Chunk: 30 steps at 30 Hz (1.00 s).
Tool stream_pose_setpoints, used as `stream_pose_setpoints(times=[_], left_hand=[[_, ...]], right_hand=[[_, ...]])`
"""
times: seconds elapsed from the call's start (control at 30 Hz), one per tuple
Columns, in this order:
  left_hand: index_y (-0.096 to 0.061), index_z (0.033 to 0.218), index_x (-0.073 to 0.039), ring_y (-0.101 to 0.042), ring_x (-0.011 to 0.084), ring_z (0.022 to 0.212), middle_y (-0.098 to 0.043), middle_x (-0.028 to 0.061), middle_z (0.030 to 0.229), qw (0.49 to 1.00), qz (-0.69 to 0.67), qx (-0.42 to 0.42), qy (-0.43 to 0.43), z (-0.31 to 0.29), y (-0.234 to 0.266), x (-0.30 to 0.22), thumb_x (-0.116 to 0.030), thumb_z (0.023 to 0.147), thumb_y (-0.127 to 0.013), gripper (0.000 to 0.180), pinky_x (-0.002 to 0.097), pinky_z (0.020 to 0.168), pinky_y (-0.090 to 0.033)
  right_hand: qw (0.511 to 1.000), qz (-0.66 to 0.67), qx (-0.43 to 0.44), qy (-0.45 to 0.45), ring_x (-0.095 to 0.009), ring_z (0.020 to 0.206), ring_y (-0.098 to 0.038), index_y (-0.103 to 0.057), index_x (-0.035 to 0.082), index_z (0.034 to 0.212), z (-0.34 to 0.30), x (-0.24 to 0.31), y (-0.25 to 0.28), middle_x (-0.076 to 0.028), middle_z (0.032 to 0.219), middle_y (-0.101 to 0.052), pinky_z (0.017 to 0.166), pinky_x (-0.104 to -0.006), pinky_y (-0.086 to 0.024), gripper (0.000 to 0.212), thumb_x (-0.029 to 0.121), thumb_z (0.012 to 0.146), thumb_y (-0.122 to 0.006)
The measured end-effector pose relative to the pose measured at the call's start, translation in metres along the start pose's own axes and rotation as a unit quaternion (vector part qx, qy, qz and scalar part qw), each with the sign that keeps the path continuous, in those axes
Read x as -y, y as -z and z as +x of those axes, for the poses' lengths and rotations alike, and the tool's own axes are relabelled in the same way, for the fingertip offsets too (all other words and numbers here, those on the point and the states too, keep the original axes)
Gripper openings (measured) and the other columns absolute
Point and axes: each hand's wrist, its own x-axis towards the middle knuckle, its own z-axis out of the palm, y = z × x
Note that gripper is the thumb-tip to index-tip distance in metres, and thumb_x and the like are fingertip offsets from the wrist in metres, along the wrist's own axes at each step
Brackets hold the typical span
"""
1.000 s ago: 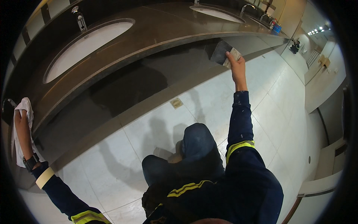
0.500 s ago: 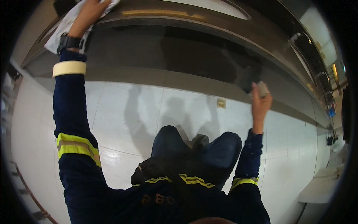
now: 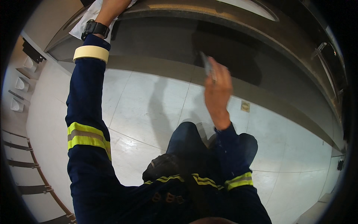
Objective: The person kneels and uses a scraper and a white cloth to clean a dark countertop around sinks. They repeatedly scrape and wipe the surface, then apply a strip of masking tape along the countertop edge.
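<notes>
In the head view, a thin grey plate [image 3: 206, 64] is gripped by the right hand [image 3: 218, 91], whose fingers are closed round it; the hand is slightly blurred. The plate is seen nearly edge-on in front of the dark panel [image 3: 156, 41] under the worktop [image 3: 175, 8]; whether the panel is touched cannot be told. The left hand [image 3: 113, 9] is laid over a white cloth [image 3: 86, 25] at the worktop's front edge; its fingers are cut off by the frame, so how tightly they are closed cannot be told. The two hands are held well apart, with panel and pale tiled floor [image 3: 126, 138] seen between the forearms. A square drain [image 3: 245, 106] is set in the floor, and a white basin [image 3: 253, 6] is sunk into the worktop.
</notes>
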Motion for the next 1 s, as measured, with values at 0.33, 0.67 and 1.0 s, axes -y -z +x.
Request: stream_pose_setpoints(times=[0.33,0.67,1.0], left_hand=[[-0.066,0.100,0.008,-0.065,0.0472,0.101,-0.068,0.0321,0.102,0.999,-0.001,0.030,0.038,0.002,0.003,-0.005,-0.031,0.089,-0.061,0.041,0.0489,0.090,-0.051],[-0.064,0.107,0.004,-0.065,0.0448,0.097,-0.068,0.0264,0.103,0.991,0.016,0.130,0.012,-0.006,0.038,-0.022,-0.036,0.094,-0.059,0.042,0.0458,0.084,-0.049],[-0.063,0.119,0.006,-0.066,0.0343,0.104,-0.070,0.0232,0.109,0.979,-0.026,0.182,0.085,-0.027,0.070,-0.026,-0.025,0.097,-0.059,0.039,0.0411,0.094,-0.049]], right_hand=[[0.976,0.080,0.191,-0.063,-0.032,0.104,-0.062,-0.065,0.008,0.130,-0.024,0.031,-0.049,-0.011,0.111,-0.064,0.085,-0.0430,-0.054,0.043,-0.003,0.088,-0.063],[0.859,0.163,0.485,0.002,-0.034,0.095,-0.066,-0.071,0.008,0.118,-0.087,-0.011,0.028,-0.013,0.097,-0.068,0.083,-0.0440,-0.056,0.036,0.003,0.086,-0.058],[0.814,0.247,0.503,-0.152,-0.040,0.108,-0.065,-0.069,0.007,0.125,-0.099,-0.030,0.009,-0.019,0.117,-0.069,0.095,-0.0467,-0.053,0.034,0.010,0.093,-0.057]])
